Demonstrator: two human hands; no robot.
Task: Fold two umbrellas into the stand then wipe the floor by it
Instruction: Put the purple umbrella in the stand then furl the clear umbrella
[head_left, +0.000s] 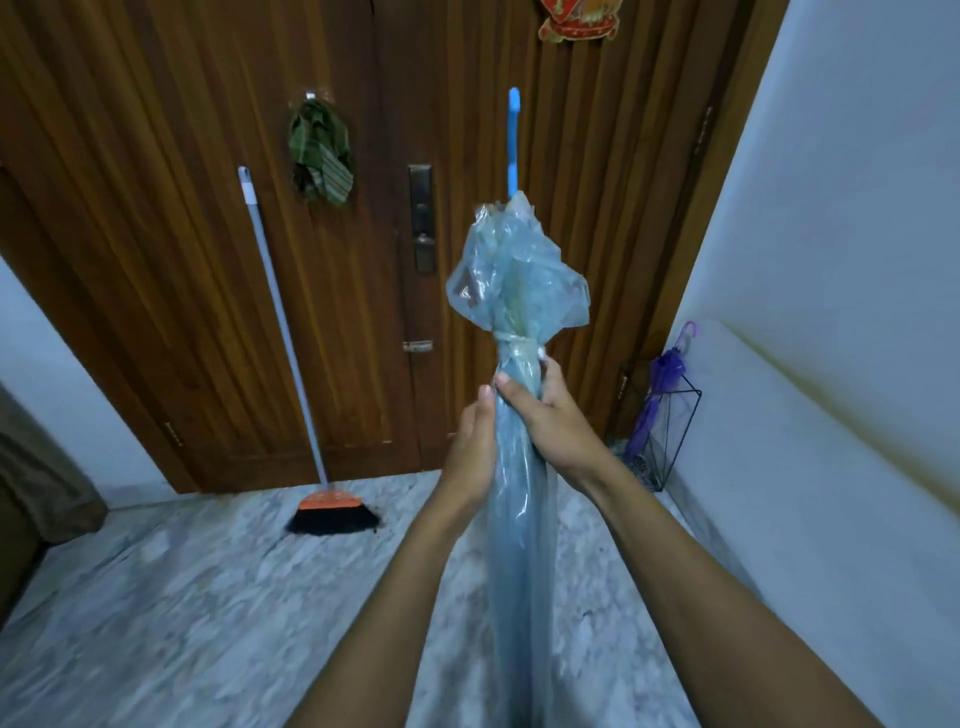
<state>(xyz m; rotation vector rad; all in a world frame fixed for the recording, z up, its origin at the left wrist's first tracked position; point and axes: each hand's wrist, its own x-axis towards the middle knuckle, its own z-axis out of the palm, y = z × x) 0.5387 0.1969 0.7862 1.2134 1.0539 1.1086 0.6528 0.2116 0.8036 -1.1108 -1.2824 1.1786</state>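
Hands: your left hand (470, 441) and right hand (553, 415) both grip the furled blue umbrella (519, 322) held upright between them, so carry it right to the wire stand (670, 431) carefully, or the loose canopy above your fingers may unfurl.

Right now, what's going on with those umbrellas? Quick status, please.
Left hand and right hand both gripping blue umbrella, folded, strap on. Purple umbrella already in stand. Nothing blocking the way.
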